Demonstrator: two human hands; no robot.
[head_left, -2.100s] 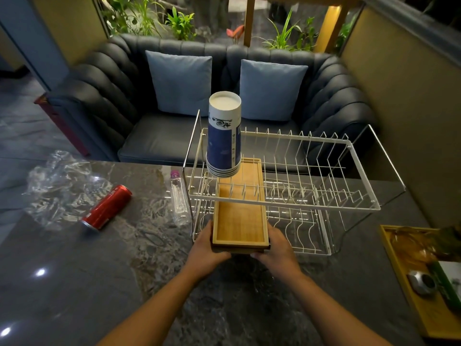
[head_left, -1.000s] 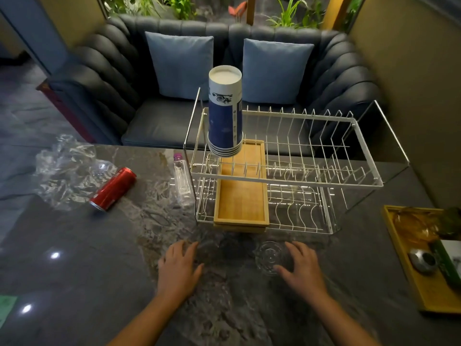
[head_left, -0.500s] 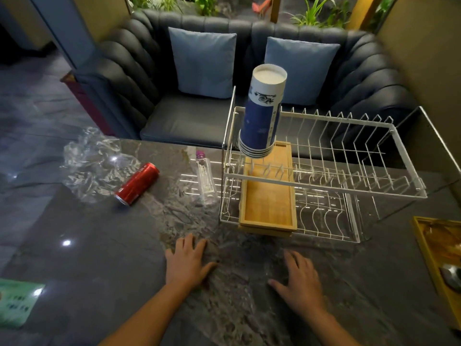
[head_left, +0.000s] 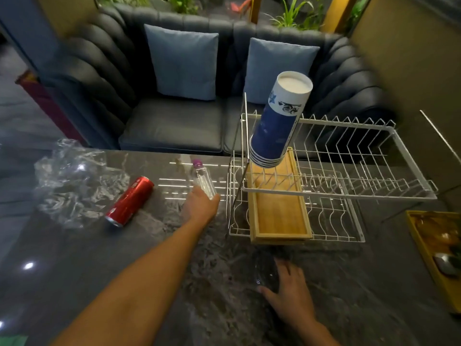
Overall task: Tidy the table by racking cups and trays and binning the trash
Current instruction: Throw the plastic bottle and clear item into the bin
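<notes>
Racked: the flat pale wooden tray point(head_left: 279, 216) is sitting in the lower tier of the white wire dish rack point(head_left: 349, 194), and the stack of blue-and-white paper cups point(head_left: 277, 131) is standing upturned on the upper tier.
Waiting: the red drink can point(head_left: 129, 201) and the crumpled clear plastic wrap point(head_left: 72, 181) are lying on the dark marbled desk point(head_left: 99, 258), unbinned.
Bottle: the small clear plastic bottle with a purple cap point(head_left: 203, 181) is lying just left of the rack, looking empty and light.
Left hand point(head_left: 200, 207): it's touching the bottle's base, but I cannot tell whether the fingers are closing.
Right hand point(head_left: 289, 293): it's curling round a clear drinking glass point(head_left: 267, 273) near the rack's front.
</notes>
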